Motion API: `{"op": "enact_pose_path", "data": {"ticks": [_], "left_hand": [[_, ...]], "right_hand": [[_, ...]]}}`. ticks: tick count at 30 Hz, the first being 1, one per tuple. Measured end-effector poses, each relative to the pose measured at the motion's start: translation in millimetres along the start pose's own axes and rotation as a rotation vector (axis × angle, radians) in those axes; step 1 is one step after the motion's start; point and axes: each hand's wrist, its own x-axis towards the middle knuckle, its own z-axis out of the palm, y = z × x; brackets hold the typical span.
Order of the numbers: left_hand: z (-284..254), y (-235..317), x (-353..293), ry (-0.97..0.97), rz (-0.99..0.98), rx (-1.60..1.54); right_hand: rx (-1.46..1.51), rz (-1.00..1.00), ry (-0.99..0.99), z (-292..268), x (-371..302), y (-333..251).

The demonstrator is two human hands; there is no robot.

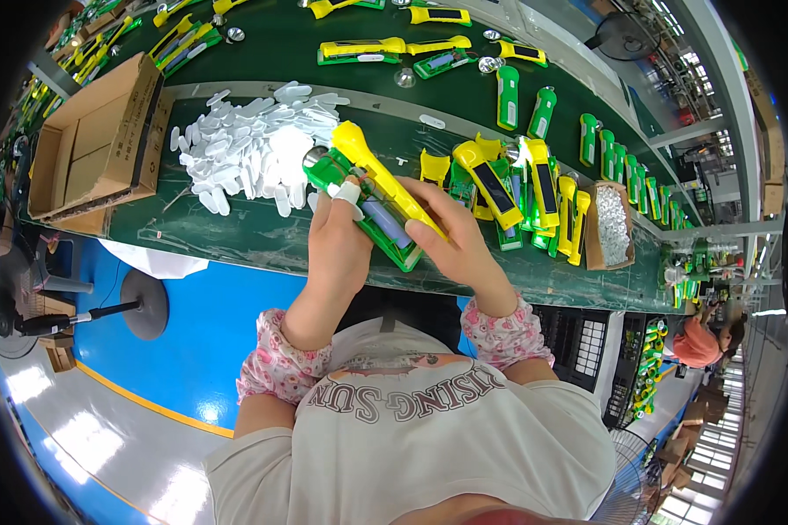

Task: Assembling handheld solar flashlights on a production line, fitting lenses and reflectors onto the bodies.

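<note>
Over the near edge of the green bench, my hands hold a flashlight whose two halves are parted. My left hand [334, 249] is closed round the green flashlight half [403, 252], which carries a purple cylindrical battery [385, 220] and a round reflector at its upper end. A white covering wraps a digit of that hand. My right hand [460, 248] grips the lower end of the yellow flashlight half [375, 168], tilted just above the green one. Left of them lies a heap of white oval plastic pieces [245, 144]. Yellow-and-green flashlights [490, 188] lie close to my right hand.
An open cardboard box [96, 144] stands at the bench's left end. A small carton of clear pieces [610, 226] sits at the right. Beyond runs a green conveyor belt [280, 66] bearing flashlight parts. A floor fan [144, 304] stands at lower left.
</note>
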Motion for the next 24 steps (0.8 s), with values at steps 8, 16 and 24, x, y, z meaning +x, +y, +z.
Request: {"op": "enact_pose_path", "data": {"ticks": [8,16,24], "left_hand": [[4,-7,6,0.075,0.052,0.020],[9,-5,0,0.030,0.059,0.137],[-5,-12,9,0.036,0.083,0.176]], "right_hand": [[-0.029,0.086,0.031,5,-5,8],[0.200,0.114,0.141,20,-4,11],[0.202,0.029,0.158,25,0,16]]}}
